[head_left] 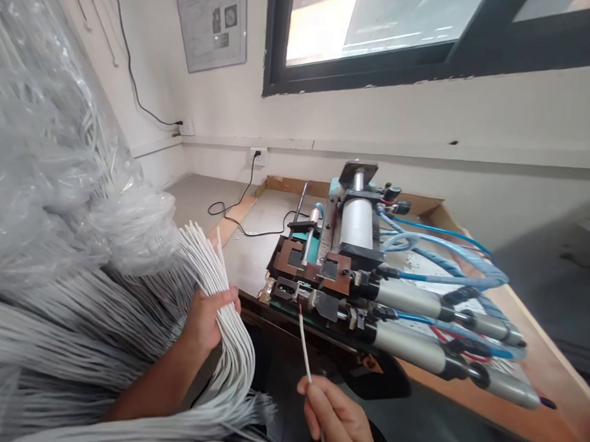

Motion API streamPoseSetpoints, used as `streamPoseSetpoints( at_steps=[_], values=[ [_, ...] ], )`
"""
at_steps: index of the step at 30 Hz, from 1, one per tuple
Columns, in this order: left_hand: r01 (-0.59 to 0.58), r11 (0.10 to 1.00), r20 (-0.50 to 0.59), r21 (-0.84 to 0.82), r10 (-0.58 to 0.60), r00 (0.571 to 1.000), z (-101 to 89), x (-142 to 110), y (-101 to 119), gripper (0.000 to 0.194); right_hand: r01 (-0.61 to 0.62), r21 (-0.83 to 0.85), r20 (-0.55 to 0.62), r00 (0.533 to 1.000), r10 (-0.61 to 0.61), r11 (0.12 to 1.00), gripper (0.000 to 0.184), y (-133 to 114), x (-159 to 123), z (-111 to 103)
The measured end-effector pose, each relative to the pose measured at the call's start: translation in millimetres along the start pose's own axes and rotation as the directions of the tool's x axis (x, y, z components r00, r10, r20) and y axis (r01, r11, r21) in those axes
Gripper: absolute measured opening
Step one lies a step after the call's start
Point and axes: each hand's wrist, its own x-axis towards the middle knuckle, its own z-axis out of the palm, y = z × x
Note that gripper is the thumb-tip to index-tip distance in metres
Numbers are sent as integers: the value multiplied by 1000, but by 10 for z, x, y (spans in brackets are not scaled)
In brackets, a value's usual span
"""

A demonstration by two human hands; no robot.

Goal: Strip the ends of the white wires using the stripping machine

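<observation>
My left hand [207, 318] is wrapped round a thick bundle of white cables [235, 348], whose cut ends fan out above the fist. Between the thumb and fingers of my right hand [334, 409] is a single white cable [304, 344]. Its tip shows a short reddish end, pointing up at the front of a pneumatic wire-stripping machine [316, 292]. That tip lies just before the machine's jaws; I cannot tell whether it touches them. The machine has a metal cylinder [357, 223] on top and two long grey cylinders at the right.
Clear plastic wrapping [69, 161] with many more cables fills the left side. Blue air hoses [448, 258] loop at the machine's right. A black power cord [250, 181] runs across the table to a wall socket [259, 156]. A wooden edge [551, 359] borders the table.
</observation>
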Motion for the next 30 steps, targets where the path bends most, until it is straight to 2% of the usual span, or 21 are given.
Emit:
streamPoseSetpoints(
  at_steps=[1,4,7,13,19,22,24,25,27,29,30],
  values=[
    [-23,997,8,76,23,1000,29,-21,-8,7,19,36,-34,999,-18,999,30,-28,64,26],
    [32,969,50,245,-46,998,123,-133,-75,11,63,191,-128,991,-38,980,29,-101,291,129],
    [84,961,46,263,-99,994,158,-208,-123,15,38,330,-164,986,17,943,29,-134,456,203],
    [101,963,42,250,-115,992,113,-172,-141,14,-54,427,-84,992,99,902,30,-121,537,226],
    [61,969,-3,241,-62,998,147,-196,-190,17,-52,398,-27,997,68,916,29,-139,590,208],
    [29,969,28,243,-37,999,146,-204,-214,17,-7,271,-17,1000,12,962,31,-65,610,162],
    [12,968,52,249,-26,998,134,-199,-227,16,67,30,-2,998,-67,997,32,77,610,97],
    [10,969,60,248,-26,998,129,-195,-234,17,98,-131,11,995,-98,986,32,168,605,56],
    [16,970,62,244,-33,998,126,-189,-248,18,106,-421,24,994,-106,901,29,337,589,-28],
    [33,967,63,254,-50,997,137,-190,-264,16,82,-527,-17,994,-107,846,21,402,573,-83],
    [39,963,64,265,-58,996,147,-194,-273,15,95,-521,-27,991,-128,848,17,375,569,-91]
  ],
)
